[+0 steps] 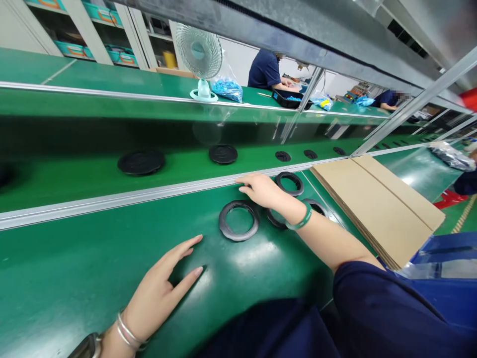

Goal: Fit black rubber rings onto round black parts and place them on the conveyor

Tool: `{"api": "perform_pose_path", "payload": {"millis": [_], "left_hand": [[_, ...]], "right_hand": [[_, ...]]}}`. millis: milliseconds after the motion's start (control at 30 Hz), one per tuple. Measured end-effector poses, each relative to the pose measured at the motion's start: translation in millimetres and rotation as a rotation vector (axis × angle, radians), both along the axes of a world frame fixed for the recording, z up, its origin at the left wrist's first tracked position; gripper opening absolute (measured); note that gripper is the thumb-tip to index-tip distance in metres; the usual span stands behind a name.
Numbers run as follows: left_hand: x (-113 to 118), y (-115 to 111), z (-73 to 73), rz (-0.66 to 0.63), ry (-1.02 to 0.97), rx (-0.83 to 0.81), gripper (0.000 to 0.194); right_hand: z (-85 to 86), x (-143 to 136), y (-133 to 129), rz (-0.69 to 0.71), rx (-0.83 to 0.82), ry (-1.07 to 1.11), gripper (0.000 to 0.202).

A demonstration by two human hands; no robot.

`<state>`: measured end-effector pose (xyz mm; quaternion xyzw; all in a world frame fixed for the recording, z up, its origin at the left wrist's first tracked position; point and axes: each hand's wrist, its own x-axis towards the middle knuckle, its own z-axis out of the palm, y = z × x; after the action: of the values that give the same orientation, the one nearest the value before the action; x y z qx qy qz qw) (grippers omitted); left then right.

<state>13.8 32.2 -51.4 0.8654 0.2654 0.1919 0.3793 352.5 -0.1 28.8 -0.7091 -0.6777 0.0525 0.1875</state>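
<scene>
My left hand (162,288) is over the green tabletop (93,258) at the lower left, thumb and fingers apart, holding nothing. Farther up, my right hand (259,189) reaches to the metal rail (175,189), its fingers apart and nothing in them. Between the hands a dark ring (222,221) lies flat on the table, nearest to my right hand. Another black ring (300,186) is just beyond my right wrist. Two more rings lie under and beside the right forearm, partly hidden by it.
Behind the rail, a green belt (179,174) carries black discs (222,154). Flat cardboard sheets (383,199) are stacked at the right, by a blue crate (443,293). A fan (199,52) stands at the back, and a person (263,69) works across the line.
</scene>
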Motion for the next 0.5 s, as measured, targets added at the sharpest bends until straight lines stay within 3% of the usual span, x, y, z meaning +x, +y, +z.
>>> {"api": "perform_pose_path", "payload": {"millis": [100, 167, 300, 333, 400, 433, 500], "left_hand": [[3.2, -1.6, 3.5, -0.079, -0.027, 0.220, 0.057], [6.4, -1.7, 4.9, -0.152, -0.031, 0.359, 0.059], [9.9, 0.5, 0.5, -0.356, -0.023, 0.554, 0.054], [9.0, 1.4, -2.8, -0.402, -0.029, 0.558, 0.050], [4.0, 3.8, -12.7, -0.421, -0.038, 0.462, 0.039], [0.3, 5.7, -19.0, -0.380, -0.043, 0.353, 0.033], [-8.2, 11.0, -32.5, -0.204, -0.045, 0.080, 0.026]], "right_hand": [[-4.9, -20.2, -40.7, 0.006, -0.001, -0.072, 0.027], [-9.4, -37.1, -55.9, 0.107, -0.025, -0.074, 0.032], [-7.4, -43.4, -45.7, 0.295, -0.046, 0.063, 0.035], [-3.8, -32.6, -35.6, 0.242, -0.044, 0.068, 0.032], [5.2, 5.0, -12.1, -0.010, -0.042, 0.029, 0.025], [9.7, 29.6, -0.6, -0.198, -0.052, 0.006, 0.023], [16.2, 82.6, 18.1, -0.417, -0.056, -0.027, 0.025]]}}
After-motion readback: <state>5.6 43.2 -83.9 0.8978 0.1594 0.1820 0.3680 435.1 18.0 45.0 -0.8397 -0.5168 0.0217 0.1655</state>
